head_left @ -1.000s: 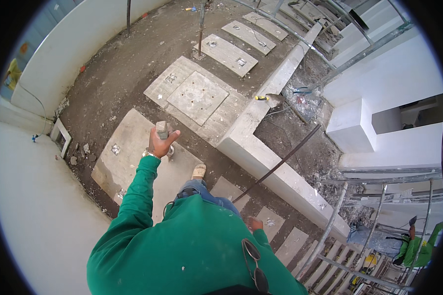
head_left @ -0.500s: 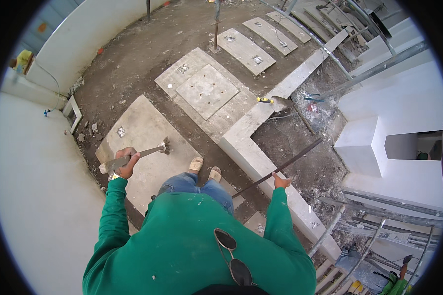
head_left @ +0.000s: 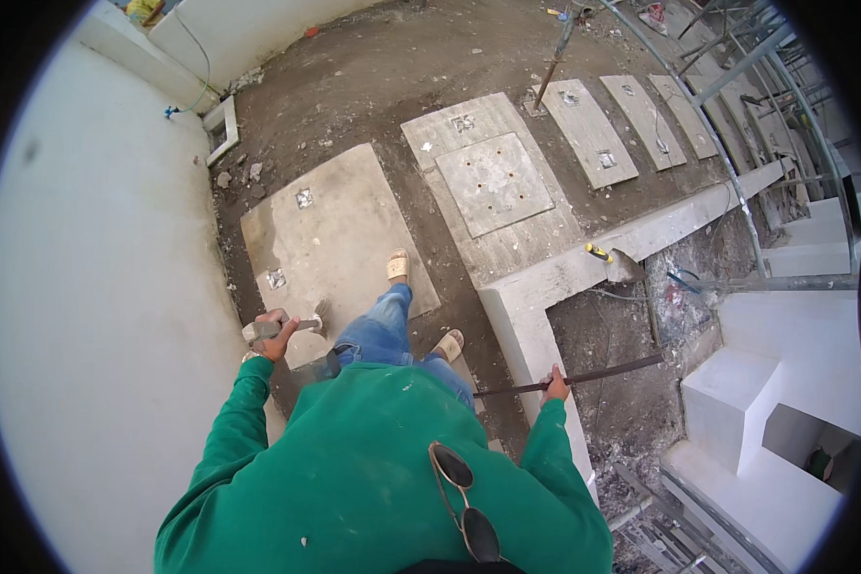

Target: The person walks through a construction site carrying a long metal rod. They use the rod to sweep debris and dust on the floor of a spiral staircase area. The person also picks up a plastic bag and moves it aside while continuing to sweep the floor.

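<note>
My left hand (head_left: 275,337) is closed around the handle of a worn brush (head_left: 320,314), its frayed bristles pointing away over the concrete slab (head_left: 344,206). A grey, blocky piece (head_left: 256,331) sticks out on the other side of the same fist; whether it belongs to the brush or to a second tool I cannot tell. My right hand (head_left: 553,386) grips a long dark bar (head_left: 612,372), held roughly level across the concrete kerb (head_left: 524,330). The bar's near end reaches beside my leg.
On the kerb lies a trowel (head_left: 624,266) with a yellow-and-black handle. More slabs (head_left: 584,134) lie in the dirt ahead. Scaffold poles (head_left: 727,172) stand at the right, by a white block wall (head_left: 732,402). A curved white wall (head_left: 115,287) borders the left.
I have stepped forward, one foot now on the slab, and the view has swung left. Both hands still hold their tools; the bar lies more level and the brush is nearer my body.
</note>
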Available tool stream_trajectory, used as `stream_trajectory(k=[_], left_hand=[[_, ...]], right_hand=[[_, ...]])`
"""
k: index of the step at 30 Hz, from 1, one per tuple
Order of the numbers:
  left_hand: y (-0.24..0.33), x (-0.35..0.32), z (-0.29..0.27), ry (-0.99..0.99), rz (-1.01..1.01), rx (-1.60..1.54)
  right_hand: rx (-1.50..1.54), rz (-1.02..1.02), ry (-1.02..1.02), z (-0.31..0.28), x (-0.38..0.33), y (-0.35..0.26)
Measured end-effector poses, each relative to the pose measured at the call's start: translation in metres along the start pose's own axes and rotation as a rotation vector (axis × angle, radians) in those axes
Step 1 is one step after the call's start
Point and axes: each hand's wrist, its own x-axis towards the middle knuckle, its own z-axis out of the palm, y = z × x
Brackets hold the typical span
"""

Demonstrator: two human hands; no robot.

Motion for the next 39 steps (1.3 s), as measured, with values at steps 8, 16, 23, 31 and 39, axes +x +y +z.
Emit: stream_trajectory(k=[8, 16, 23, 31, 39], left_hand=[[0.022, 0.111, 0.003, 0.093, -0.084, -0.290], [-0.015, 0.303, -0.022, 0.101, -0.256, -0.480], [-0.164, 0.470, 0.018, 0.202, -0.533, -0.647], [-0.191, 0.603, 0.068, 0.229, -0.685, -0.402], [-0.006, 0.758, 0.023, 0.094, -0.600, -0.533]], right_hand=[[-0.083, -0.005, -0.050, 0.106, -0.039, -0.009], [-0.287, -0.043, -0.154, 0.310, -0.059, -0.097], [-0.343, -0.150, -0.117, 0.455, -0.039, -0.152], [-0.724, -0.271, -0.153, 0.602, 0.089, -0.224], [-0.778, -0.148, -0.362, 0.763, 0.177, -0.370]])
